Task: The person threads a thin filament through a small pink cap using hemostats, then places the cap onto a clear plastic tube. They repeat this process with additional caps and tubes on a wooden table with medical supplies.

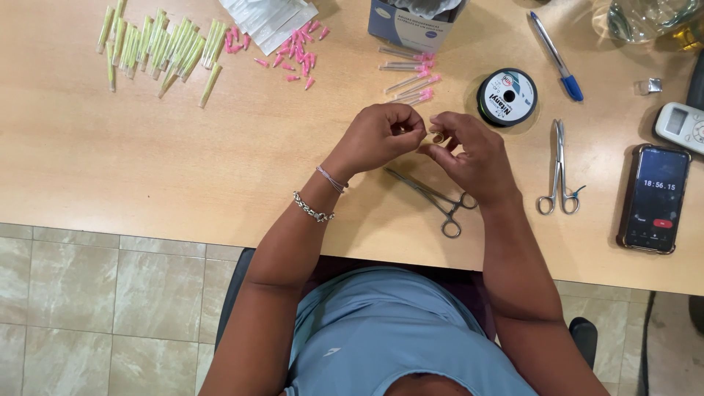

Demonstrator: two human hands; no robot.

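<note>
My left hand [381, 136] and my right hand [469, 150] meet above the middle of the wooden table [183, 169], fingertips pinched together on something very small and thin that I cannot make out. A pair of steel forceps [433, 198] lies on the table just under my hands. A black spool of thread [507, 97] sits just beyond my right hand. Several needles with pink hubs [409, 73] lie beyond my hands, beside the spool.
Green-capped needles [158, 48] and loose pink caps [297, 48] lie at the far left, by white packets [268, 16]. A blue box [411, 26], a blue pen [557, 59], steel scissors [559, 172], a phone [655, 198] and a white remote [682, 126] lie to the right.
</note>
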